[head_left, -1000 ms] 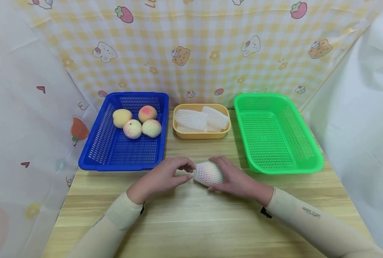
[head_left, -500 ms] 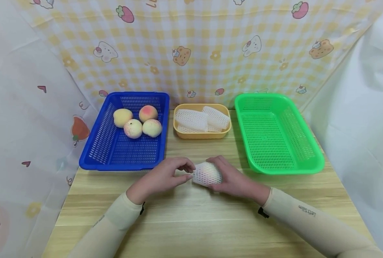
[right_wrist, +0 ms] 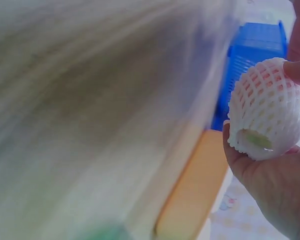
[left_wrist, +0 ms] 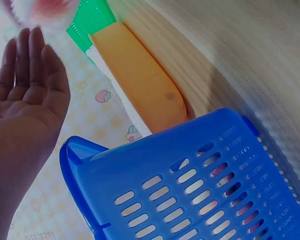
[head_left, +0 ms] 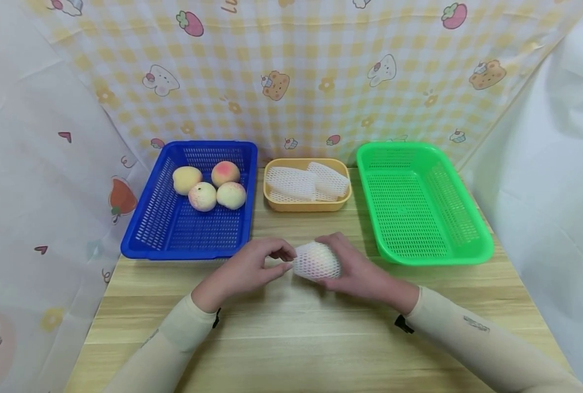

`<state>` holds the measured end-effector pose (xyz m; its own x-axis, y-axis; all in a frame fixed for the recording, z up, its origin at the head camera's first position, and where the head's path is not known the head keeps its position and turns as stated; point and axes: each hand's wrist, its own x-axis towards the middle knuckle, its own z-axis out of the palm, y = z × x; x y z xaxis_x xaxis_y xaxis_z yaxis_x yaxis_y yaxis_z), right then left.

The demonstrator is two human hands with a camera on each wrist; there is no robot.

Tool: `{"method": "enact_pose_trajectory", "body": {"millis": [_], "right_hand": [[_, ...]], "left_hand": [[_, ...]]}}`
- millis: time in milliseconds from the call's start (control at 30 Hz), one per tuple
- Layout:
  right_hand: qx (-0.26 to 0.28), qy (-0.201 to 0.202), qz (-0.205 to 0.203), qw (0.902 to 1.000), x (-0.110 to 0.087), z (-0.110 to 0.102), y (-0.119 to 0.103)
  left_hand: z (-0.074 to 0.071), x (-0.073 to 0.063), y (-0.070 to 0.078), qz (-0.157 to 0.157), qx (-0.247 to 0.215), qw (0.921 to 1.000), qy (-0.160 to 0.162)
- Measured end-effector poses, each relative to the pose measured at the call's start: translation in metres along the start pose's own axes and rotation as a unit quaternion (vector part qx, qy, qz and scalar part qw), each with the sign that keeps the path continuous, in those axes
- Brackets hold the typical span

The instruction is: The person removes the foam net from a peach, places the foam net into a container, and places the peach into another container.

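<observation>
In the head view, a pale peach (head_left: pixel 320 261) sits inside a white foam fruit net (head_left: pixel 302 263) above the middle of the table. My right hand (head_left: pixel 352 270) grips the netted peach from its right side, fingers behind and thumb in front. The right wrist view shows the net (right_wrist: pixel 265 107) stretched round the fruit, with an opening at one end. My left hand (head_left: pixel 257 267) is at the net's left end, its fingertips at the edge; contact is hard to tell. In the left wrist view, the fingers of that hand (left_wrist: pixel 32 95) look nearly straight.
A blue basket (head_left: pixel 141 218) with several peaches (head_left: pixel 203 196) stands at the left. Behind the hands, a small yellow-orange tray (head_left: pixel 306 207) holds white foam nets (head_left: pixel 291 183). A green basket (head_left: pixel 401 218) is at the right on the wooden table (head_left: pixel 291 344).
The netted peach and my right hand shift slightly left, then back right. My left hand stays almost where it was.
</observation>
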<state>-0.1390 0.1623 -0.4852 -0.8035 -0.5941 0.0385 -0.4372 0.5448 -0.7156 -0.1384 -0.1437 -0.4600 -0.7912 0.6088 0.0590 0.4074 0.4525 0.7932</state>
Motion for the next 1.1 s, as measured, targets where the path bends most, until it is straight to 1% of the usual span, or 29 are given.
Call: {"method": "enact_pose_trajectory", "body": {"millis": [167, 333, 433, 633, 867, 967, 1100], "right_hand": [[0.012, 0.026, -0.029, 0.9992, -0.002, -0.012, -0.013], [0.011, 0.033, -0.055, 0.9979, -0.002, -0.017, -0.015], [0.010, 0.034, -0.067, 0.9971, -0.002, -0.018, -0.016], [-0.003, 0.032, -0.087, 0.9957, -0.002, -0.017, -0.021], [-0.003, 0.026, -0.094, 0.9952, 0.000, -0.017, -0.027], [-0.004, 0.023, -0.095, 0.9952, 0.000, -0.016, -0.027], [-0.004, 0.018, -0.097, 0.9951, 0.001, -0.014, -0.025]], "left_hand": [[-0.002, -0.001, 0.004, 0.018, 0.000, 0.9992, 0.035], [-0.003, -0.002, 0.006, 0.031, -0.005, 0.9981, 0.054], [-0.002, -0.001, 0.007, 0.034, -0.012, 0.9977, 0.057], [0.003, 0.001, 0.007, 0.045, -0.041, 0.9967, 0.053], [0.006, 0.001, 0.006, 0.066, -0.049, 0.9933, 0.081], [0.006, 0.002, 0.007, 0.072, -0.069, 0.9913, 0.086], [0.007, 0.003, 0.008, 0.074, -0.110, 0.9881, 0.078]]}}
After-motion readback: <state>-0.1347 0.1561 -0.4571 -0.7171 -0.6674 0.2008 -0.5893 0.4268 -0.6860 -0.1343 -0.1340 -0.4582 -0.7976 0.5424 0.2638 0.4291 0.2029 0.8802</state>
